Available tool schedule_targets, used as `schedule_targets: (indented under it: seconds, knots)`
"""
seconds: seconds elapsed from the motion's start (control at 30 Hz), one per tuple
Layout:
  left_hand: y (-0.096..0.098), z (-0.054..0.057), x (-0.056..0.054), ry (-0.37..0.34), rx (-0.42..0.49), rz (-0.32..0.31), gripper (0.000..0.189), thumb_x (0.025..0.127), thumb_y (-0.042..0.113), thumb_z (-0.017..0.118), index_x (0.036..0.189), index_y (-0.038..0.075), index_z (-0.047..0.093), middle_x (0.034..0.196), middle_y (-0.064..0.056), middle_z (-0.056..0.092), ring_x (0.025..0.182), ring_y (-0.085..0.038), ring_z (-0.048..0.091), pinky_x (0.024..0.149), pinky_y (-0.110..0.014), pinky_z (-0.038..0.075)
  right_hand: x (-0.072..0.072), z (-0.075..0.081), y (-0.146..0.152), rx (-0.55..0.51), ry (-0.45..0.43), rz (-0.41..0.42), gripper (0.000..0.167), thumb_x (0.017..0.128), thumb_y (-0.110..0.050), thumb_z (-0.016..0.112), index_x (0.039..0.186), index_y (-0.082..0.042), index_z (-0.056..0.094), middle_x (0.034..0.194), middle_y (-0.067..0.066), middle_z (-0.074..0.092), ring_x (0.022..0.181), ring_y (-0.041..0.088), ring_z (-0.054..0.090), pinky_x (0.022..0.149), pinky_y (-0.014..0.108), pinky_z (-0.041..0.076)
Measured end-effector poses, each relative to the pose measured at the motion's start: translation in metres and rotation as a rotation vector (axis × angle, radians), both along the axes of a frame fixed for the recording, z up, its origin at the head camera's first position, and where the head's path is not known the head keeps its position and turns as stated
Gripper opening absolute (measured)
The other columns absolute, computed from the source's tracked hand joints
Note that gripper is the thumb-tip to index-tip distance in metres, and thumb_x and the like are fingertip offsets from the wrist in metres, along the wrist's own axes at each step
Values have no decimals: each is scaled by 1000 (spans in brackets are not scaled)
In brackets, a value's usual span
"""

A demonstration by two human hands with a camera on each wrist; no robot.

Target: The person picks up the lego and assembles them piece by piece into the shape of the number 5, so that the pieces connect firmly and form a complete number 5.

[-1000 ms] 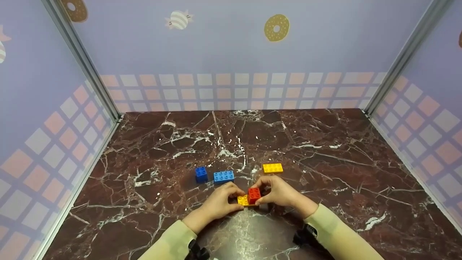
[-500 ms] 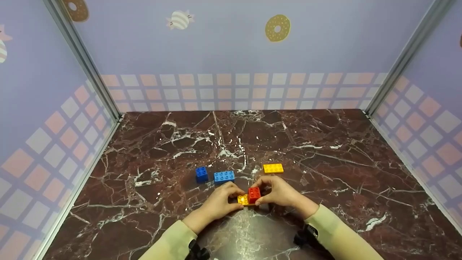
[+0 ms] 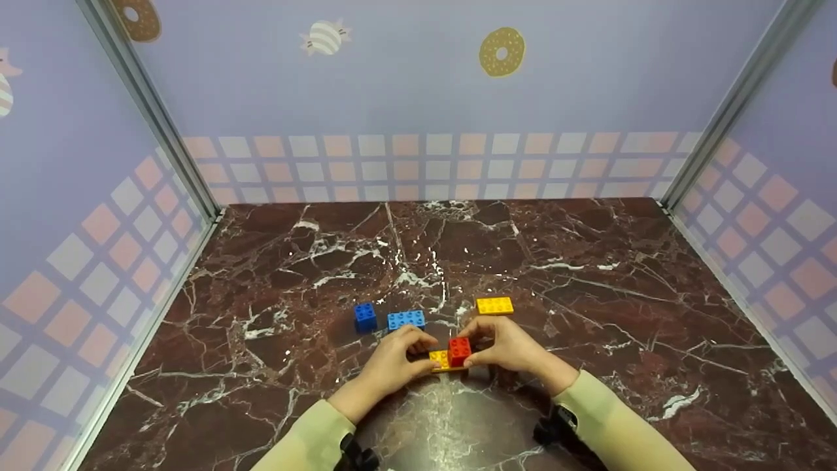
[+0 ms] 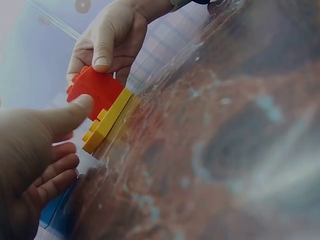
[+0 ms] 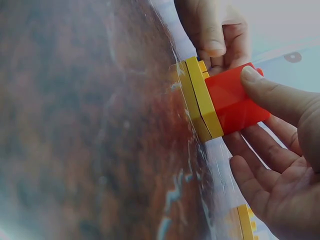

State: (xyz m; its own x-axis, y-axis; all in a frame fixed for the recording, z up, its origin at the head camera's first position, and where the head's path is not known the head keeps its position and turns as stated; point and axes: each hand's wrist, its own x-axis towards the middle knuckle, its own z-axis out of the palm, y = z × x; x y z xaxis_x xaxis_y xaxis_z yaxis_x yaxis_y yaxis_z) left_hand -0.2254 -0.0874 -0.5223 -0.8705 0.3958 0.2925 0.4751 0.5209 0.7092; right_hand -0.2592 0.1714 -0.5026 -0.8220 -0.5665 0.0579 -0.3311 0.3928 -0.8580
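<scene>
A red building brick (image 3: pixel 459 352) sits upright on the right half of a thin yellow studded plate (image 3: pixel 439 359), on the table in front of the person. My right hand (image 3: pixel 507 347) pinches the red brick, thumb on its near side and fingers behind, as the right wrist view shows. Around the plate's left end is my left hand (image 3: pixel 392 360), fingers loosely bent and spread. Its thumb (image 5: pixel 214 45) is just off the plate's end in the right wrist view. The left half of the plate shows bare studs.
Behind the left hand lies a light blue brick (image 3: pixel 406 320), with a taller dark blue brick (image 3: pixel 365 316) to its left. A second yellow plate (image 3: pixel 494 305) lies beyond the right hand. The glossy dark red marbled table (image 3: pixel 314 275) is enclosed by lilac panels (image 3: pixel 418 85).
The left fingers have lifted away from the plate's left end and spread a little. The right hand keeps its pinch, and brick and plate have shifted very slightly away from the person.
</scene>
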Motion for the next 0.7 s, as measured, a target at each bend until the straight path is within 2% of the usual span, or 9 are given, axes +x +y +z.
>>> schedule_targets:
  seconds: [0.2, 0.33, 0.5, 0.7]
  knots:
    - [0, -1, -1, 106, 92, 68, 29, 86, 23, 84, 109, 9, 75, 100, -2, 70, 88, -17, 67, 80, -29, 61, 0, 0, 0, -1, -13, -6, 38, 75, -13, 91, 108, -6, 73, 109, 12, 76, 103, 23, 72, 94, 26, 59]
    - [0, -1, -2, 161, 151, 106, 29, 85, 19, 84, 110, 8, 75, 103, -4, 72, 88, -19, 68, 81, -31, 61, 1, 0, 0, -2, -6, -5, 38, 75, -11, 91, 108, -4, 72, 109, 13, 76, 104, 25, 72, 96, 33, 60]
    - [-1, -1, -4, 223, 205, 144, 32, 83, 15, 85, 111, 6, 75, 106, -5, 72, 96, -21, 70, 87, -35, 61, 0, -1, 0, -21, -15, 0, 38, 76, -8, 90, 108, -1, 72, 109, 17, 76, 104, 28, 72, 98, 43, 60]
    - [-3, -3, -8, 270, 203, 221, 40, 80, 16, 87, 117, 7, 73, 114, -5, 68, 110, -24, 63, 98, -40, 56, -1, 0, 1, -9, 1, 7, 37, 77, -10, 90, 109, -2, 72, 110, 16, 75, 106, 28, 71, 99, 43, 59]
